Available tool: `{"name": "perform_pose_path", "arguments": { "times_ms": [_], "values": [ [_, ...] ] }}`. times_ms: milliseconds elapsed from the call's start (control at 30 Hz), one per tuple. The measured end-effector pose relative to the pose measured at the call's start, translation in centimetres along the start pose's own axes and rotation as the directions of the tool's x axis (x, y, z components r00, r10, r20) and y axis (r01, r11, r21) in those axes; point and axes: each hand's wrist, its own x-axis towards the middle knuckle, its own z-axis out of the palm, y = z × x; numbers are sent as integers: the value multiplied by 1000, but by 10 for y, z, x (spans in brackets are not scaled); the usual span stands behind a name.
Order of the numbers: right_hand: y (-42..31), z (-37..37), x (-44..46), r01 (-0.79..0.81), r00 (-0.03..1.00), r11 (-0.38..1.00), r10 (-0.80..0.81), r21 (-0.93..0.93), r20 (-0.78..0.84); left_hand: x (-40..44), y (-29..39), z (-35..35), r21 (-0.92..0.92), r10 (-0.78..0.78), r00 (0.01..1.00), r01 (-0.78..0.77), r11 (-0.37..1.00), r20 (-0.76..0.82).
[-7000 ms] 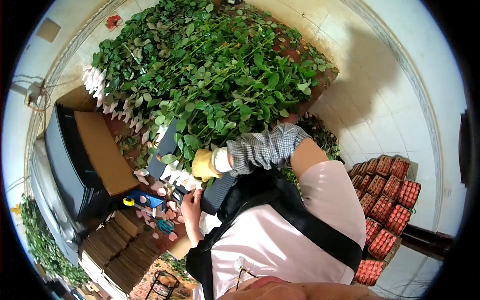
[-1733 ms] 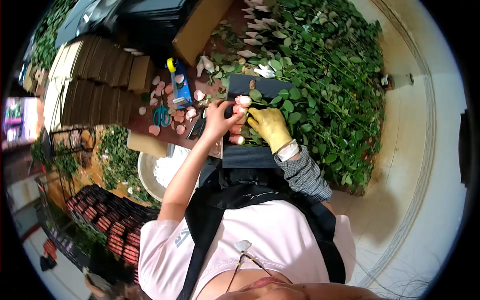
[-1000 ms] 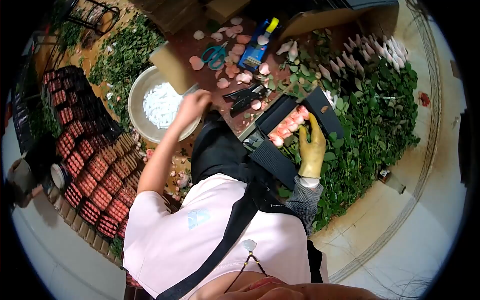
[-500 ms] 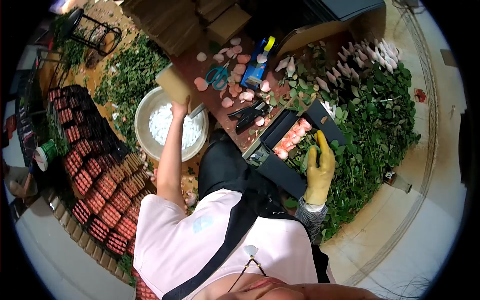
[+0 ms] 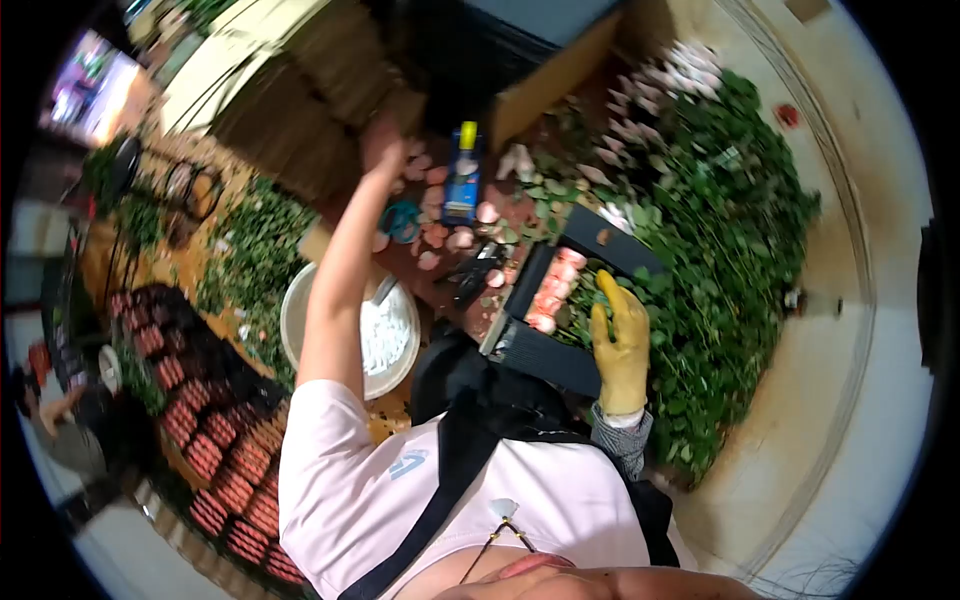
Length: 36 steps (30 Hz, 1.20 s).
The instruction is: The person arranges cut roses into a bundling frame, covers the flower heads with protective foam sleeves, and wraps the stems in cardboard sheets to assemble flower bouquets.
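Note:
My bare left hand (image 5: 385, 150) reaches forward to the stack of brown cardboard (image 5: 325, 90). Its fingers are blurred against the board, so their grip is unclear. My right hand (image 5: 622, 345), in a yellow glove, stays beside a dark box-like holder (image 5: 545, 357), thumb and fingers apart. A row of pink roses (image 5: 555, 288) lies in that holder, with green leaves between the blooms and the glove. Near the holder are black-handled pliers or cutters (image 5: 477, 272). Teal scissors (image 5: 402, 222) and a blue tape dispenser (image 5: 462, 190) with a yellow top lie among loose petals.
A pale bucket (image 5: 408, 365) of white pieces stands beneath my left forearm. Leafy stems with wrapped pale buds (image 5: 690, 70) are piled at right. Rows of packed pinkish-red bunches (image 5: 235, 490) cover the lower left. Another person (image 5: 70, 430) is at the far left.
My left hand has moved forward from above the bucket, off a cardboard piece, to the cardboard stack. My gloved right hand stays by the roses. The whole view has shifted.

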Motion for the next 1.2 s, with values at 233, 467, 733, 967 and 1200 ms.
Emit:
{"name": "perform_pose_path", "arguments": {
  "times_ms": [233,467,733,967,1200],
  "values": [
    [24,-26,-31,-172,980,974,153,-148,-126,-11,-20,-1,380,239,969,-199,903,-61],
    [38,-29,-38,-237,961,970,226,-54,-162,-3,10,-83,371,111,987,-145,917,113],
    [35,-25,-21,-119,985,992,122,29,-119,-22,15,-48,330,129,988,-151,932,86],
    [50,-29,-34,-103,986,993,95,-50,-134,-16,43,-177,-84,-121,855,91,992,-505],
    [57,15,-37,-481,813,114,429,869,393,-171,194,-192,-744,235,769,415,523,594]
  ]
}}
